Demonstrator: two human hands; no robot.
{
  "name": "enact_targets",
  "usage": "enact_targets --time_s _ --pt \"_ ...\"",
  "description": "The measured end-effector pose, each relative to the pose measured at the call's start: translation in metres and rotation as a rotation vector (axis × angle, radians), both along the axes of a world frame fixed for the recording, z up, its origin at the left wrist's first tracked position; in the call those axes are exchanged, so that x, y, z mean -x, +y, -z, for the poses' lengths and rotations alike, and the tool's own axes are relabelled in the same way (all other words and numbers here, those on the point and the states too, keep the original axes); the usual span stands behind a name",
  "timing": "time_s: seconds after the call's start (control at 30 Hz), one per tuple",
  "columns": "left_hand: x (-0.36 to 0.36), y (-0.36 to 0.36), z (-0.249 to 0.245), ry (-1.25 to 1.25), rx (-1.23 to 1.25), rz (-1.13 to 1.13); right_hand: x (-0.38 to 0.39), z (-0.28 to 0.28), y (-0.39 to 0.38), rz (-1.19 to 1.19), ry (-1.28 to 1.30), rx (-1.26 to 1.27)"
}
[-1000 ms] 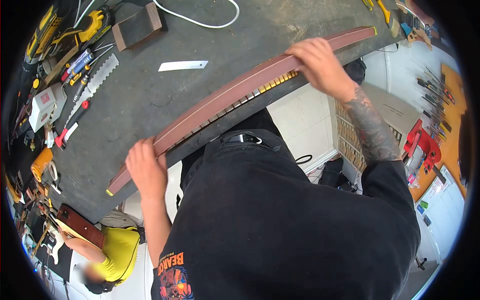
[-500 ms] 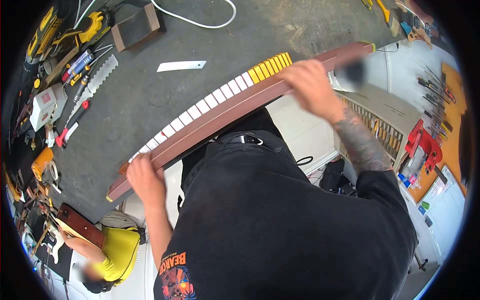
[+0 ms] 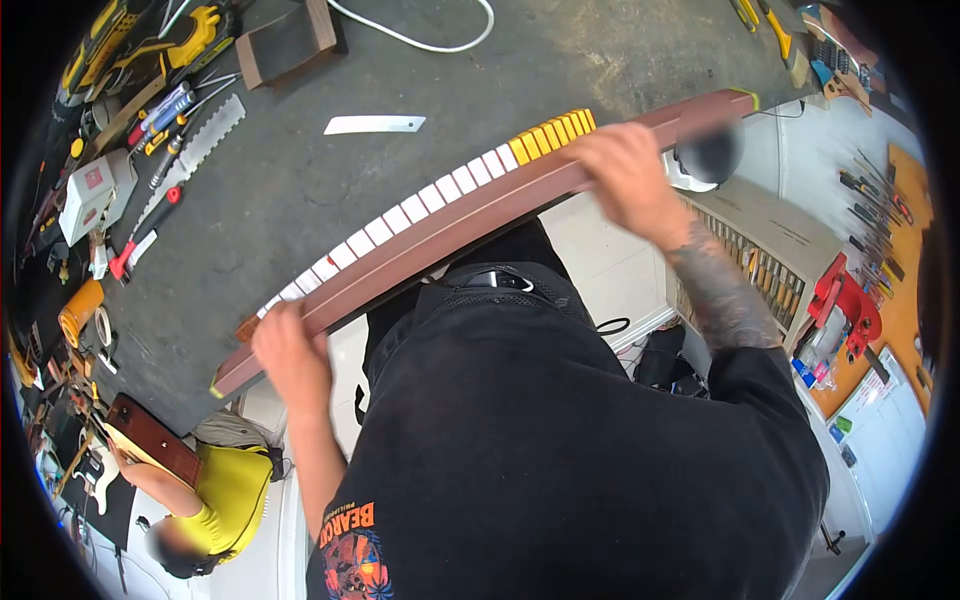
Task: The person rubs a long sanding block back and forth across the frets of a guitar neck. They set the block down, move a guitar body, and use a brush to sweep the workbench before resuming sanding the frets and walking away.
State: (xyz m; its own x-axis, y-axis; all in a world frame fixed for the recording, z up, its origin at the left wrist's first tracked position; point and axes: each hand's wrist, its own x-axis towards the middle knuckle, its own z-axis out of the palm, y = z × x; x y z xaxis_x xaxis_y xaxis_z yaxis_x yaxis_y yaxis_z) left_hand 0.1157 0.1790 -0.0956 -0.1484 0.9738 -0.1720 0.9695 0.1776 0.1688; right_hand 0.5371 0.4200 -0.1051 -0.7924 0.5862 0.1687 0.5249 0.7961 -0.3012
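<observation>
Both hands are gripping a long reddish wooden strip (image 3: pixel 450 225) at the workbench (image 3: pixel 300 200) edge: left hand (image 3: pixel 290 355) clasping its lower-left end, right hand (image 3: pixel 630 175) its upper-right, white-and-yellow blocks facing the bench.

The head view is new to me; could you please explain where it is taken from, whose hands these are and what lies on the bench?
It comes from a camera worn on a person's head, looking down past their black shirt. There is no machine, just two bare hands. The left hand and the right hand each grip a long reddish-brown wooden strip at the near edge of the grey workbench. A row of white and yellow tabs runs along its far side. On the bench lie a saw, a white blade, a wooden block, a white cable and screwdrivers. At lower left is another person in a yellow shirt, who is not the camera's wearer.
</observation>
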Motion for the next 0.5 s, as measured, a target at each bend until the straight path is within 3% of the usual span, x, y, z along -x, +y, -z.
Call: enact_targets --time_s 0.1,0.2,0.4,0.5 --pt "0.077 -0.04 -0.001 -0.102 0.011 -0.062 0.083 0.002 -0.033 -0.034 0.074 0.091" --pt "0.125 -0.077 0.006 0.032 0.028 -0.075 0.116 -0.003 -0.048 -0.069 0.076 0.175" --pt "-0.007 0.027 -0.006 -0.044 0.03 0.041 0.005 -0.008 0.034 -0.071 -0.044 0.031" --pt "0.001 0.026 -0.008 -0.036 0.051 0.009 0.009 -0.006 0.037 -0.069 -0.031 0.019"
